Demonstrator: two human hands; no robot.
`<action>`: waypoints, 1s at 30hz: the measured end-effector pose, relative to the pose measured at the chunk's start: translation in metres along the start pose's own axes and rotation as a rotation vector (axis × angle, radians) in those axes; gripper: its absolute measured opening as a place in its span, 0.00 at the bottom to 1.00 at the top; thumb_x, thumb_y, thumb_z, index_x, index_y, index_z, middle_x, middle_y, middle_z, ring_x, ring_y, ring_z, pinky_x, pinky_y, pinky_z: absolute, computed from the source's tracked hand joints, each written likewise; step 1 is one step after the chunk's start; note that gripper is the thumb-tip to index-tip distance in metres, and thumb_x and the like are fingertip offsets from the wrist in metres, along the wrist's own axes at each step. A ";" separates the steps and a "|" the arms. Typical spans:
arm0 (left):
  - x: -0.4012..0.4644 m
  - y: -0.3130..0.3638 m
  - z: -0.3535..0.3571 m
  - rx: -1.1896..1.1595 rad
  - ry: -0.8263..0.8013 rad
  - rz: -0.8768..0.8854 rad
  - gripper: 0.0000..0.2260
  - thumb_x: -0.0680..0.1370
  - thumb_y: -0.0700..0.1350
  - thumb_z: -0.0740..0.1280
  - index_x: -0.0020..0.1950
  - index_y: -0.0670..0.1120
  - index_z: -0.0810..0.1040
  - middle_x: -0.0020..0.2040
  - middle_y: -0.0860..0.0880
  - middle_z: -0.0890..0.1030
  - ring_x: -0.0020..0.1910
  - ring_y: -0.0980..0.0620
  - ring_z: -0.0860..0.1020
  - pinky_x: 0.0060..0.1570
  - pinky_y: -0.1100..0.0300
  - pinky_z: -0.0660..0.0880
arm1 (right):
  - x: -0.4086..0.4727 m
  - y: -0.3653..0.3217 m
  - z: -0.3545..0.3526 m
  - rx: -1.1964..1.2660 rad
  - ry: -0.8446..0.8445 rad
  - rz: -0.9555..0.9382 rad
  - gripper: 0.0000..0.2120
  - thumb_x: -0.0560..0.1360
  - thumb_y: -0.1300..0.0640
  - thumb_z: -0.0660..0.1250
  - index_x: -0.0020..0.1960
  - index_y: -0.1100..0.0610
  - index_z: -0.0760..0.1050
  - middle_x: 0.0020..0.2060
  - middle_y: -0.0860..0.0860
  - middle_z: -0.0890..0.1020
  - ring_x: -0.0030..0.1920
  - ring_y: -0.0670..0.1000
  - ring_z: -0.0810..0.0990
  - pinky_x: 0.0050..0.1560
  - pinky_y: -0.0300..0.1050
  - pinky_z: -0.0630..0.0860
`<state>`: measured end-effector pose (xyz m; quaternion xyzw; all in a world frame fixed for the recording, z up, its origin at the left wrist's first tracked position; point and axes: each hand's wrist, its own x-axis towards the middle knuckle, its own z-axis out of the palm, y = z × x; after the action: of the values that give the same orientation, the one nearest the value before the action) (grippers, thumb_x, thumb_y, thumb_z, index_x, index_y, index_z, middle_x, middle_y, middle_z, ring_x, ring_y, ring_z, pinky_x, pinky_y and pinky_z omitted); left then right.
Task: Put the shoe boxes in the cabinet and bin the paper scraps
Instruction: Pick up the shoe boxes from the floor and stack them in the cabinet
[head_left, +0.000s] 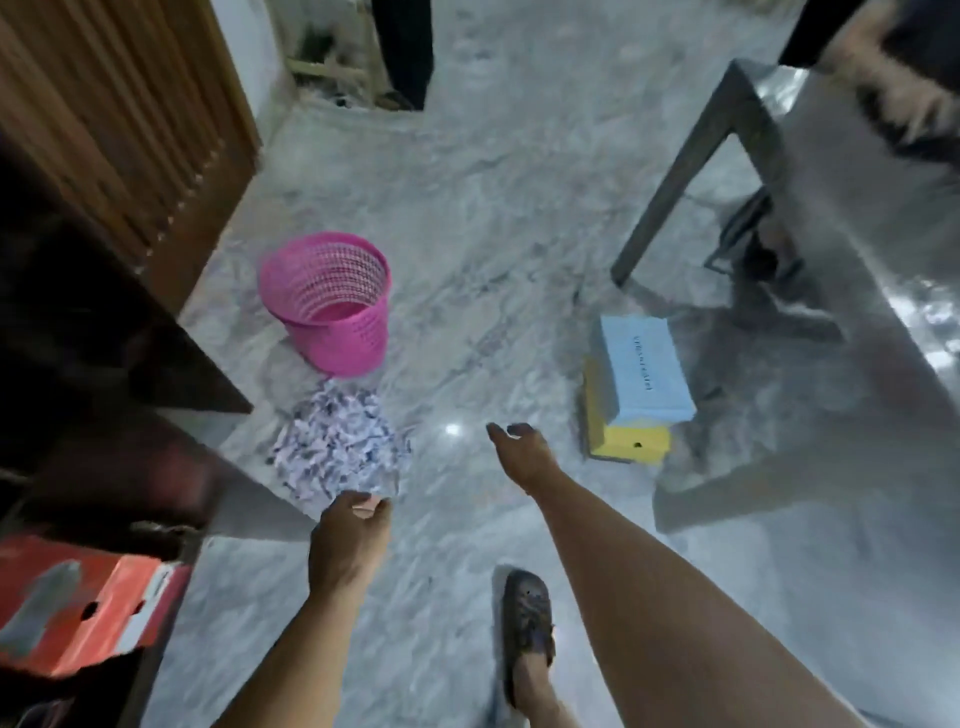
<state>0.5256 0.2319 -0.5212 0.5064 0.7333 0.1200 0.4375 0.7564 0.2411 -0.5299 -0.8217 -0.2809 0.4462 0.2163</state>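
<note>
Beside the pile of shredded white-and-blue paper scraps (340, 452) my left hand (349, 545) hangs, its fingers (366, 506) curled loosely, gripping nothing. Beyond the pile stands a pink plastic mesh bin (328, 301), upright on the grey marble floor (467, 218). My right hand (522, 452) is spread, bare, well short of the light-blue cardboard shoe box (644, 374) stacked on a yellow shoe box (626, 441), to the pile's right. A red shoe box (78, 608) sits left of the pile, in the dark wooden cabinet (93, 364).
</note>
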 end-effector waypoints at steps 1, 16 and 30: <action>0.011 0.024 0.029 0.025 -0.050 0.025 0.12 0.79 0.49 0.69 0.57 0.42 0.81 0.53 0.45 0.84 0.57 0.43 0.81 0.46 0.57 0.70 | 0.023 0.013 -0.029 0.028 0.063 0.028 0.29 0.81 0.39 0.62 0.74 0.58 0.70 0.73 0.59 0.74 0.72 0.61 0.73 0.71 0.51 0.70; 0.164 0.240 0.440 0.163 -0.484 0.093 0.25 0.79 0.55 0.67 0.74 0.50 0.70 0.69 0.47 0.77 0.55 0.48 0.79 0.51 0.60 0.72 | 0.338 0.235 -0.285 0.230 0.490 0.311 0.30 0.79 0.40 0.66 0.76 0.54 0.68 0.71 0.58 0.76 0.69 0.62 0.75 0.66 0.53 0.73; 0.204 0.200 0.556 -0.148 -0.657 -0.117 0.18 0.82 0.51 0.64 0.72 0.56 0.71 0.65 0.52 0.76 0.63 0.48 0.75 0.62 0.47 0.77 | 0.390 0.333 -0.225 0.426 0.545 0.165 0.22 0.73 0.53 0.75 0.65 0.52 0.76 0.51 0.47 0.81 0.52 0.56 0.82 0.46 0.48 0.77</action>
<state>1.0563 0.3480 -0.8308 0.4419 0.5701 -0.0219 0.6922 1.2112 0.2241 -0.8561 -0.8669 -0.0463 0.2753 0.4130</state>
